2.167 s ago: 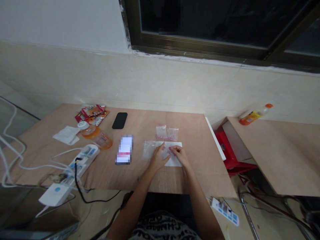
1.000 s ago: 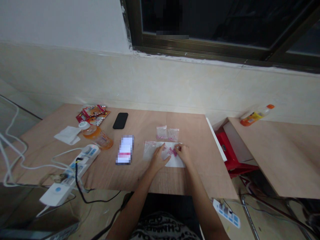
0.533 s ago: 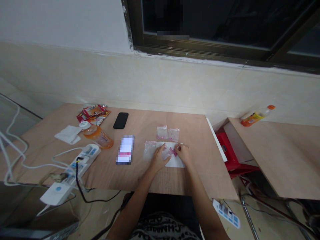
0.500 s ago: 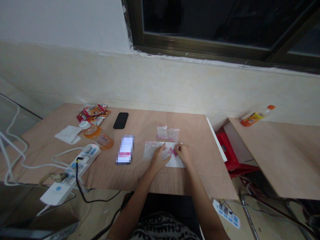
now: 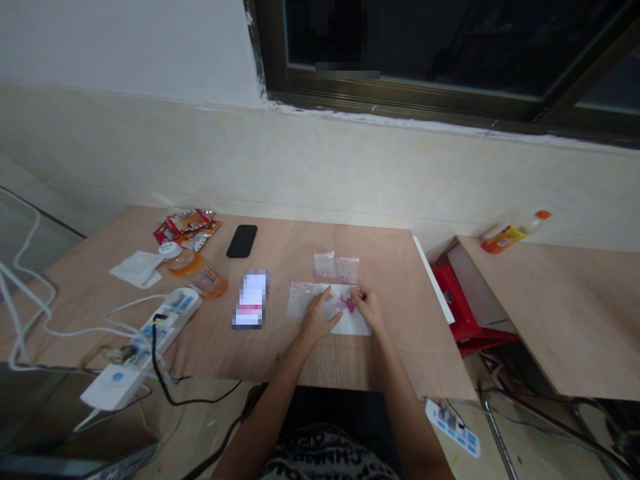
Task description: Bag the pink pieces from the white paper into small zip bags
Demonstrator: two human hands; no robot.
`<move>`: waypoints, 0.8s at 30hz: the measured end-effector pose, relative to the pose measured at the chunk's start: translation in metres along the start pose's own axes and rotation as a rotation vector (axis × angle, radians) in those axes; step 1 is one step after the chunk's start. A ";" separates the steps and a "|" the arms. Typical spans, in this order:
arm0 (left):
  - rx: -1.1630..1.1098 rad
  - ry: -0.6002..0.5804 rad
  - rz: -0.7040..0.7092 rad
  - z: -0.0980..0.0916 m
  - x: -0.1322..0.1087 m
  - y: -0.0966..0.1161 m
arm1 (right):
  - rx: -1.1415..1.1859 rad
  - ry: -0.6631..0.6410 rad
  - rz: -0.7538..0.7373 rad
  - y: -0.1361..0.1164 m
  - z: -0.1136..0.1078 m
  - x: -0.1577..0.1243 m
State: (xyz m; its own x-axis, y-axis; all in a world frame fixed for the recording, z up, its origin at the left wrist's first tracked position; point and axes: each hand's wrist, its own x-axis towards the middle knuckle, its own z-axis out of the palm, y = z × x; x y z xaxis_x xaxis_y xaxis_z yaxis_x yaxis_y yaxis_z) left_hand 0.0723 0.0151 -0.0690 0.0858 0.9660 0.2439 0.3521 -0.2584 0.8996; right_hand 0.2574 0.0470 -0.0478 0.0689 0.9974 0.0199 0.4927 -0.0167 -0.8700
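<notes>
A clear plastic zip bag (image 5: 301, 300) lies flat on a white paper sheet (image 5: 353, 325), its left part extending beyond the paper onto the wooden table (image 5: 400, 333). My left hand (image 5: 317, 319) rests palm down on the bag with its fingers spread. Next to it, my right hand (image 5: 367, 308) has its fingertips at a small cluster of pink beads (image 5: 347, 304) on the bag. Whether those fingers pinch anything is hidden. Behind the paper lie two small bags of pink beads (image 5: 336, 267), untouched.
On the table's left stand a black phone (image 5: 242, 241), a pixelated packet (image 5: 251, 299), an orange-filled jar (image 5: 197, 279), snack wrappers (image 5: 186, 230), a tissue (image 5: 137, 269) and a power strip (image 5: 170, 319). The table's right edge adjoins a red stool (image 5: 457, 300).
My right hand has shifted slightly right along the paper, leaving the pink beads more visible. My left hand stays on the bag.
</notes>
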 end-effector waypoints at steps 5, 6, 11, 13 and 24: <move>-0.006 -0.018 -0.006 0.000 0.000 0.001 | 0.325 0.046 0.068 -0.007 0.001 -0.010; -0.003 -0.018 0.000 0.000 -0.001 0.001 | 0.359 0.032 0.077 -0.009 0.001 -0.012; 0.022 -0.032 0.019 0.000 -0.001 0.000 | 0.458 -0.070 0.103 -0.019 0.008 -0.017; 0.027 -0.040 0.019 0.000 -0.001 0.000 | 0.474 -0.081 0.094 -0.018 0.013 -0.016; 0.031 -0.031 0.022 -0.001 0.000 0.002 | 0.396 -0.080 0.054 -0.006 0.014 -0.011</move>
State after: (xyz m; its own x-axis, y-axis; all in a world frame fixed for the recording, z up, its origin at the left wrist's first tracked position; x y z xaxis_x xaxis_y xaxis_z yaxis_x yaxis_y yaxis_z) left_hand 0.0725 0.0148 -0.0671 0.1225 0.9600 0.2517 0.3789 -0.2796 0.8822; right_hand 0.2416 0.0373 -0.0501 0.0099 0.9984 -0.0559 0.1167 -0.0567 -0.9916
